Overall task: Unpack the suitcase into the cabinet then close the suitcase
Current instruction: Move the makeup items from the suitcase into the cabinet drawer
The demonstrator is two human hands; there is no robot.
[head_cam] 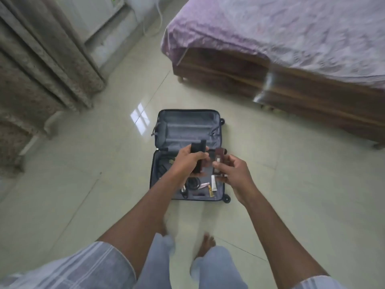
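At 1 o'clock I observed a bed (302,65) with a dark wooden frame, covered by a purple patterned sheet (291,28) that overhung the near corner. At 10 o'clock, heavy grey-brown curtains (41,65) hung down to the floor. At 11 o'clock, I noted a white appliance (98,15) against the wall, showing a small green light. The floor (291,174) was glossy pale tile and carried a window reflection (140,117) near 12 o'clock.

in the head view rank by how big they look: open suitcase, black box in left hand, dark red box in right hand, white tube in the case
1. Open grey-lined suitcase
2. Black rectangular box, gripped by the left hand
3. Dark red box, held in the right hand
4. White tube

The boxes sit nearer the camera, inflating them.
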